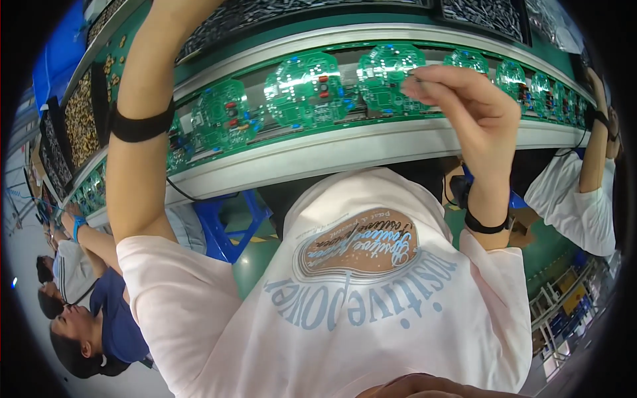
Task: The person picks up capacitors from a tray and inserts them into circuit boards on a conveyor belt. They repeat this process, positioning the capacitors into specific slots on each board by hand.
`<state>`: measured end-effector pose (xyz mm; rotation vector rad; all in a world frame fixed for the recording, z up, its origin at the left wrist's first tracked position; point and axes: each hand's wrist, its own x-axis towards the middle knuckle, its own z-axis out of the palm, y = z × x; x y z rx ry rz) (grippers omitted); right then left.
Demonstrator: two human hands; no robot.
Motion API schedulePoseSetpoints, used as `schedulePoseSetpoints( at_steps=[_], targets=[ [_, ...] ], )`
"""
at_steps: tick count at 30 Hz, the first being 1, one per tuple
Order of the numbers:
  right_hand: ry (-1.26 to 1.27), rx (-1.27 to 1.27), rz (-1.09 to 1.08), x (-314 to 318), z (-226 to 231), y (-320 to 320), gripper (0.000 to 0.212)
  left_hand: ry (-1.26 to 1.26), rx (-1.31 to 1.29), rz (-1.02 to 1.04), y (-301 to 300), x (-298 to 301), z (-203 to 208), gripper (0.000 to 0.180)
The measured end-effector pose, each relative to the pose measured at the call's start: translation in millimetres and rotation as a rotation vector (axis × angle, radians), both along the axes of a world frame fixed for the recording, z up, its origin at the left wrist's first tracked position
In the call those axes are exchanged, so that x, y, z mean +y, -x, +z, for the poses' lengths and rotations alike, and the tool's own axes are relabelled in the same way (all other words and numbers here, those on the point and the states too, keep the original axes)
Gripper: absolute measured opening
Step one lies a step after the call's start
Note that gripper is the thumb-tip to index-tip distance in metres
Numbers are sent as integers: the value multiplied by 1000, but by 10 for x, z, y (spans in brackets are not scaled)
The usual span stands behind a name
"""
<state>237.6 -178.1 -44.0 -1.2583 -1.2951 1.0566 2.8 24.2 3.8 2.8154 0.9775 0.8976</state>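
My right hand (476,106) is raised over the conveyor rail, thumb and fingertips pinched together on a small dark component (416,79), too small to make out fully. Just behind the fingertips lies a green circuit board (385,69) with scattered parts soldered or set on it. To its left sits another green board (302,86) carrying red, black and blue parts, and a further one (222,116) follows. My left forearm (139,179), with a black wrist strap (141,126), reaches up past the top edge, so the left hand itself is out of sight.
Along the far side stand a black tray of small dark parts (252,20) and another dark-part tray (488,16). A bin of tan parts (83,119) is at the left. Co-workers sit on both sides; a blue stool (235,229) stands below the white rail (279,156).
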Motion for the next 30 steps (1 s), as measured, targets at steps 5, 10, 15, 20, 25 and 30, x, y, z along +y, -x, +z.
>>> schedulePoseSetpoints(
  at_steps=[5, 10, 15, 20, 25, 30],
  targets=[
    [-2, -217, 32, 208, 47, 307, 12, 199, -133, 24, -34, -67, 65, 13],
    [-32, -405, 55, 424, -50, 524, 10, 330, -202, -10, 80, -181, 147, 14],
    [-170, -601, 70, 557, -224, 585, 12, 541, -240, 10, 254, -355, 180, 16],
    [-191, -591, 76, 590, -188, 588, 11, 850, -435, 121, 391, -689, 245, 17],
    [-166, -646, 78, 579, -153, 599, 9, 1048, -506, 218, 561, -807, 186, 19],
    [-281, -761, 118, 563, -156, 572, 8, 1323, -592, 238, 688, -817, 44, 21]
  ],
)
